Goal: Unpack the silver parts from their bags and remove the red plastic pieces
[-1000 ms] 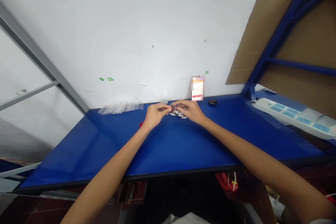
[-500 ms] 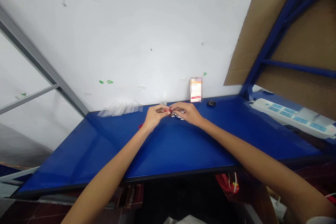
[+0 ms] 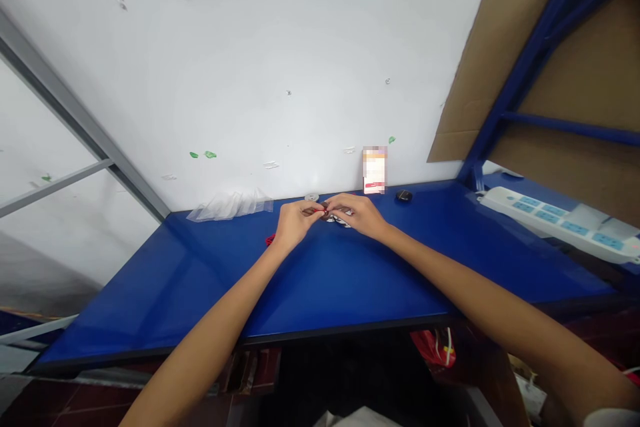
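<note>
My left hand (image 3: pixel 293 223) is closed in a pinch on a thin red cord (image 3: pixel 319 210) above the far part of the blue table. Fingertip to fingertip with it, my right hand (image 3: pixel 364 215) is also pinched closed at the cord's end; what lies between its fingers is too small to make out. Below and behind the right fingers show white and dark round pieces (image 3: pixel 343 217), partly covered. Another round, silvery-white piece (image 3: pixel 311 197) lies behind the left hand. A bundle of red cord (image 3: pixel 271 239) rests by the left wrist, partly hidden by it.
Clear plastic bags (image 3: pixel 233 205) lie along the wall at left. A lit phone (image 3: pixel 375 171) leans on the wall, with a small black object (image 3: pixel 403 196) to its right. A white power strip (image 3: pixel 557 221) sits at the right. The blue table (image 3: pixel 330 287) ends at a dark front edge.
Both hands stay nearly in place, still pinching together at the cord, with slight finger shifts. The view has moved a little.
</note>
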Tool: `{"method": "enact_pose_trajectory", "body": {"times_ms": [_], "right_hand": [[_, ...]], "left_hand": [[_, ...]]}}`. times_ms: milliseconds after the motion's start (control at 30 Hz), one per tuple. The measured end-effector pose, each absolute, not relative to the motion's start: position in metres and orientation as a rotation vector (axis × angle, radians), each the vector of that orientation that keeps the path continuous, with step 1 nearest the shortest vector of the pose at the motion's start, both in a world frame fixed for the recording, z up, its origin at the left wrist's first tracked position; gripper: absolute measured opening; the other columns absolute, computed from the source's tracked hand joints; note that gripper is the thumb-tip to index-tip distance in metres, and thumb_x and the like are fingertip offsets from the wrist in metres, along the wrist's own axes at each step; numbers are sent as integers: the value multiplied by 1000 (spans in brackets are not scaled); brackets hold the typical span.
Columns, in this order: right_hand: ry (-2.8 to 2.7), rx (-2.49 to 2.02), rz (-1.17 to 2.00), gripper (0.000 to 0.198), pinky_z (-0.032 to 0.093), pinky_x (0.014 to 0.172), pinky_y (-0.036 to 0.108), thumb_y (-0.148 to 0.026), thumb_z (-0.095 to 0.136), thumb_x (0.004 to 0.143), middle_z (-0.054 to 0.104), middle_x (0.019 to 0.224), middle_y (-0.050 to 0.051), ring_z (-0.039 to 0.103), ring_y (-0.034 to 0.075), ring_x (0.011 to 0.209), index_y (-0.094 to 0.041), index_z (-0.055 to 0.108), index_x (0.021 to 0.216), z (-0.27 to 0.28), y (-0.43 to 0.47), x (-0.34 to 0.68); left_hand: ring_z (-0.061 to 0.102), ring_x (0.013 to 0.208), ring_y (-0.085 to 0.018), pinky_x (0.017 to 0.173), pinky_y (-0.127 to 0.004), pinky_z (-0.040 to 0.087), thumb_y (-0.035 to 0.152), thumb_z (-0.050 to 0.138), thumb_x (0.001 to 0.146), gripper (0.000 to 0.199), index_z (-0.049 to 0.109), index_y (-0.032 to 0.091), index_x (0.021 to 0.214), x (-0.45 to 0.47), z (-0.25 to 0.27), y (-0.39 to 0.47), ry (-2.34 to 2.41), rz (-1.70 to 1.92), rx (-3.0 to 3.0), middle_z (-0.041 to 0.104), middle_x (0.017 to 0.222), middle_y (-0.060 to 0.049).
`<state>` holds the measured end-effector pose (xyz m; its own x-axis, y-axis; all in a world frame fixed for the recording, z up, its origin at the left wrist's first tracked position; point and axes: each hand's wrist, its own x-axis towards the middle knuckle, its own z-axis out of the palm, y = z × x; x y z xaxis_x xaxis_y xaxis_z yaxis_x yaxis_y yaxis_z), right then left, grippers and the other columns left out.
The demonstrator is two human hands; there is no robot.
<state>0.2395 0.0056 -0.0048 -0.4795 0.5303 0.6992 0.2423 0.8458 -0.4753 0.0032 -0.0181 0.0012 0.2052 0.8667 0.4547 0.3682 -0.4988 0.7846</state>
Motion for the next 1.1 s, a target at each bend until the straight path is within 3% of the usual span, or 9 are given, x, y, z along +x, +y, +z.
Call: {"method": "enact_pose_trajectory", "body": {"times_ms": [567,700,767,900,1100], "right_hand": [[-2080,-507,364,22,62,99,41,-30,59,108,79,122,7,76,25,114,-31,81,112,-6,3,236],[-2043,-536,378,22,62,100,42,-31,60,108,77,126,7,75,25,114,-32,82,108,-6,-2,232],[-1972,-558,490,20,64,97,42,-34,65,105,77,125,8,76,26,113,-31,81,116,-6,-4,229],[-1780,-582,757,44,66,93,40,-44,79,95,79,118,9,77,24,105,-27,71,134,-6,-6,222],[-1675,-581,699,30,65,97,40,-49,86,89,77,109,8,75,23,101,-25,80,106,-1,-12,217]], "left_hand": [[79,87,-25,87,-36,60,36,79,90,15,86,23,94,11,2,-24,1192,1300,1934,84,94,-5],[77,78,-23,77,-34,59,41,82,86,23,85,19,93,16,-4,-22,1145,1342,1737,81,85,-6],[76,79,-23,75,-34,59,44,86,81,29,83,18,91,18,-5,-21,1079,1361,1618,81,85,-6],[75,85,-23,79,-35,61,48,92,73,39,82,17,94,21,-5,-22,951,1331,1432,81,92,-8],[74,81,-19,75,-31,59,46,97,69,46,80,15,98,22,-5,-24,865,1286,1284,80,93,-9]]}}
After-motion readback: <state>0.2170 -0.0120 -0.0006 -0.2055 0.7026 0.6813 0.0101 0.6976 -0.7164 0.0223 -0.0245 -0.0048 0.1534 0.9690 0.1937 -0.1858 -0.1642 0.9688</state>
